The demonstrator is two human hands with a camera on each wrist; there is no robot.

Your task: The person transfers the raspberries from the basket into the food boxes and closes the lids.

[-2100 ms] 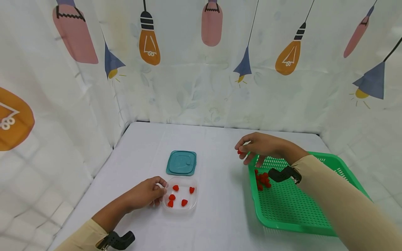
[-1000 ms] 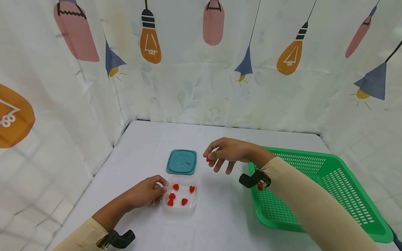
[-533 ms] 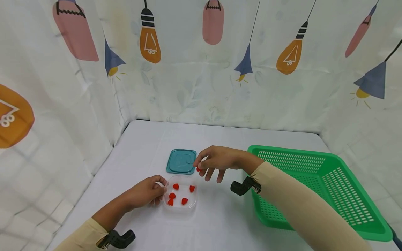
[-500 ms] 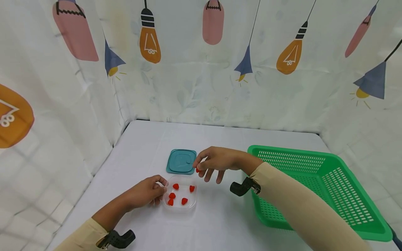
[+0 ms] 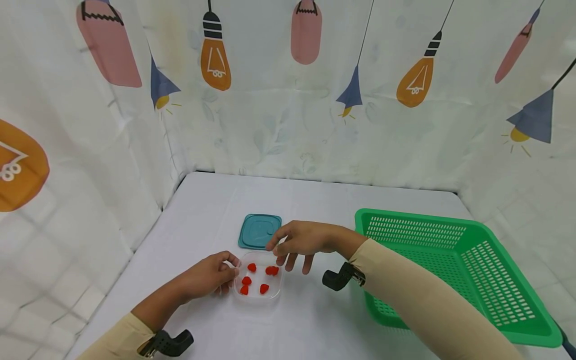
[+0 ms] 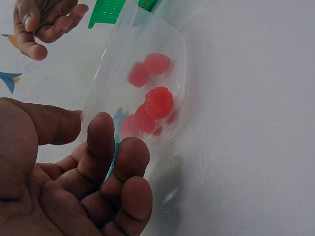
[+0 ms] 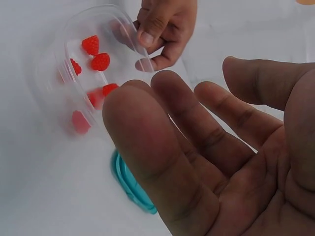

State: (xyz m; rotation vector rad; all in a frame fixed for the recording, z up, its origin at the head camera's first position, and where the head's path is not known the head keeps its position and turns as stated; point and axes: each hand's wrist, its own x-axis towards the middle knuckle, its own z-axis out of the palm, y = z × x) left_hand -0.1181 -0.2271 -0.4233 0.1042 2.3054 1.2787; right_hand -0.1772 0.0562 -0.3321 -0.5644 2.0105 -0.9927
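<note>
Right hand (image 5: 303, 240): while it grips nothing, its fingers spread loosely near the clear container (image 5: 256, 298).
Left hand (image 5: 210, 275): pinching that container's left rim.
Red berries (image 5: 264, 288): six, lying inside the container.

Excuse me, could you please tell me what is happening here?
A person's left hand holds a clear box with six red berries in it. The right hand, holding nothing, hovers near the box's far right corner. The lid lies off, behind the box; the basket stands to the right.
</note>
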